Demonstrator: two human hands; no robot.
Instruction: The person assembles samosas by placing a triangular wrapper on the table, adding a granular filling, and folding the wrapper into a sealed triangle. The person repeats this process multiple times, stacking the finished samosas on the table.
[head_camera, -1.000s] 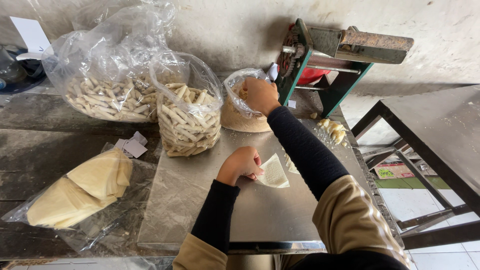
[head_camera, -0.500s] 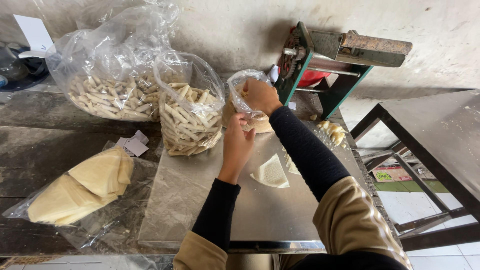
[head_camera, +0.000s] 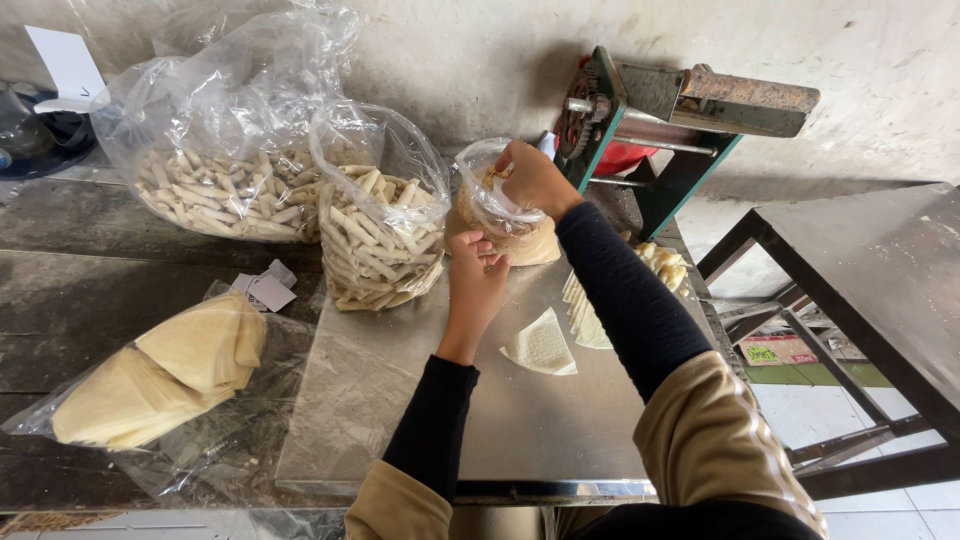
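Your right hand (head_camera: 535, 178) sits at about twelve o'clock from the middle of the metal bench (head_camera: 500, 430), its fingers curled down into the mouth of a small clear bag (head_camera: 490, 205) of filling; the grip is closed around something inside the bag or on its rim, but you cannot tell which because the knuckles hide the fingertips. Your left hand (head_camera: 475, 285) hovers just below that bag at about six o'clock from it, palm up, fingers loosely cupped and holding nothing, its fingertips close to the bag's lower side. At four o'clock from your left hand a single pale triangular wrapper (head_camera: 540, 345) lies flat on the bench, apart from both hands. Just to its right, partly hidden by your right forearm, a fanned stack of wrappers (head_camera: 582, 315) rests on the bench. At nine o'clock from your left hand stands an open clear bag of rolled sticks (head_camera: 380, 235), upright, and behind it at ten o'clock a larger bag of the same sticks (head_camera: 220, 185). Far at eight o'clock a flat bag of folded pale dough sheets (head_camera: 160, 370) lies on the dark wooden surface. A green-framed hand-cranked machine (head_camera: 660, 130) stands at one o'clock, beyond your right hand.
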